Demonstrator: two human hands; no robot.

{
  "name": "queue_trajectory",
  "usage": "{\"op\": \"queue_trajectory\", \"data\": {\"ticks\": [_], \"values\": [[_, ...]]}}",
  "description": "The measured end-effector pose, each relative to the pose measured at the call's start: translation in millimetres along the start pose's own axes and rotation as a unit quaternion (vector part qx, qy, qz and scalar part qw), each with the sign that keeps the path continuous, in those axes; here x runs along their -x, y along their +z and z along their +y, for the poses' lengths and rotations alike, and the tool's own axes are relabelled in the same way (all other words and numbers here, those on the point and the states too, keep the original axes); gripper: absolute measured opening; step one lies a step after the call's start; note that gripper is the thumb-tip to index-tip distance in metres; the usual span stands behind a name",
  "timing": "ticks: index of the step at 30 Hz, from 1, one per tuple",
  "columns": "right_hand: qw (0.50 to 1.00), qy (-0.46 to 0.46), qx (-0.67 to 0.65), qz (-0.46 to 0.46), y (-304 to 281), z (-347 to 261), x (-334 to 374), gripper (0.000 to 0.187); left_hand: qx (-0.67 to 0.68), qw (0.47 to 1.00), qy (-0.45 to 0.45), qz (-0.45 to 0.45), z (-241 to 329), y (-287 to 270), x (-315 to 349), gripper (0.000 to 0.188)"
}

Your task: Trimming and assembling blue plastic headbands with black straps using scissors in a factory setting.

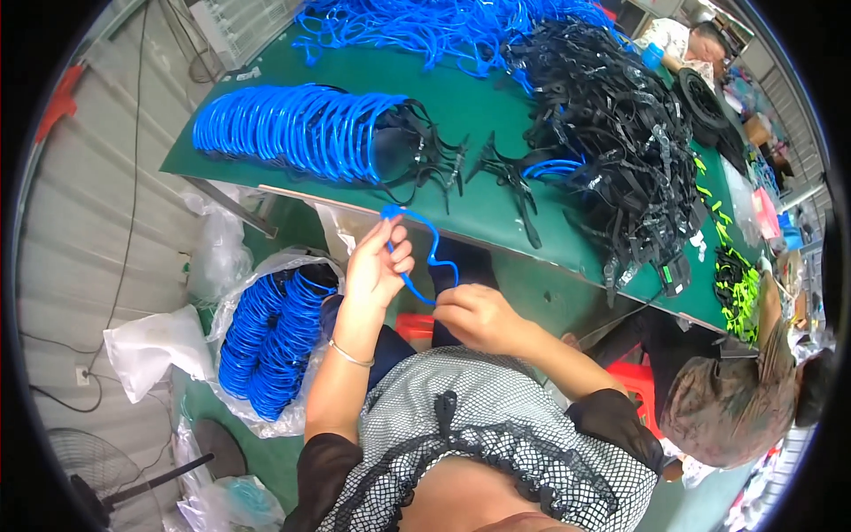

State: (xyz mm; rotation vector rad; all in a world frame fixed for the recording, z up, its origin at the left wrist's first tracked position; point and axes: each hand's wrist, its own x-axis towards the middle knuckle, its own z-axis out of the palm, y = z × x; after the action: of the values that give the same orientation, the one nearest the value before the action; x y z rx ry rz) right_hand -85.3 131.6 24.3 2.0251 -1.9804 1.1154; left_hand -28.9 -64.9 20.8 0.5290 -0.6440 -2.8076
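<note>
A thin, bent blue plastic strip (433,232) is stretched in a loop between my hands, just in front of the table's near edge. My left hand (377,259) pinches its upper end, where a bunched blue bit shows at the fingertips. Lower and to the right, my right hand (476,312) has its fingers closed on the strip's other end; the fingertips are partly hidden. Beyond my hands, a row of blue hoops (284,133) with dark material inside lies on the green table (355,193). Black straps with buckles (510,177) lie to the right of that row.
A heap of black straps (603,124) and a pile of blue strips (417,31) cover the table's far side. Bundled blue hoops fill a clear bag (238,306) at lower left, near a fan (93,474). Co-workers sit at right (731,408) and far right (669,40).
</note>
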Motion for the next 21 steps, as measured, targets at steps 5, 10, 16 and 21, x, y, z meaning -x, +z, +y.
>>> {"op": "queue_trajectory", "data": {"ticks": [5, 10, 16, 21], "values": [[0.953, 0.194, 0.173, 0.154, -45, 47, 13, 0.014, -0.042, 0.999, 0.002, -0.030, -11, -10, 23, 0.025], [0.886, 0.364, 0.268, 0.105, -64, 76, 20, 0.028, -0.082, 0.994, -0.049, -0.043, -37, -9, 32, 0.014], [0.881, 0.435, 0.167, 0.078, -63, 84, 22, 0.029, -0.143, 0.987, -0.068, -0.037, -54, -3, 38, 0.022], [0.903, 0.379, 0.155, 0.131, -59, 72, 20, 0.022, -0.181, 0.980, -0.067, -0.053, -60, -3, 38, 0.020]]}}
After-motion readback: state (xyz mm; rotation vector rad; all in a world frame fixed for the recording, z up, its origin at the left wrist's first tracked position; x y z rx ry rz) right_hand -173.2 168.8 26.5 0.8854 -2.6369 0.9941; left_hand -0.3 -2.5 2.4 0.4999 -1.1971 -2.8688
